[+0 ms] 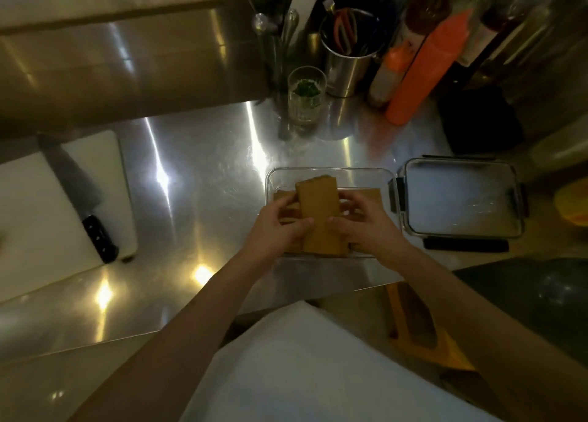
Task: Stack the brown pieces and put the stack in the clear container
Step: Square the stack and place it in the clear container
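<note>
Hands are meeting over the clear container point(331, 175) on the steel worktop point(197, 198), seen from the single head view looking down. The left hand point(280, 222) and the right hand point(359, 221) are each pressing in on a side of the stack of brown pieces point(318, 211), both grips clamped on it, thumbs lying over its near end. The stack is sitting tilted, its far end raised above the container's rim and its near end down by the front wall, so it is partly inside but, as I judge it, not yet settled flat. More brown pieces are lying in the container behind and beside it, at the left and right edges.

To do this step well, I would be keeping both sides squeezed evenly so the layers are not sliding apart, lowering the far end gently until the stack is lying flat, and letting go only once it is resting on the bottom.

Counting: one clear container, one lid point(458, 195) lying just beside it on the right, one stack in the hands, though how many pieces it is holding I cannot tell. One knife point(79, 195) is lying on one white cutting board point(28, 205), well apart to the left. At the back are standing one glass of chopped greens point(306, 95), one steel utensil cup point(346, 61), and two orange squeeze bottles point(420, 71).
</note>
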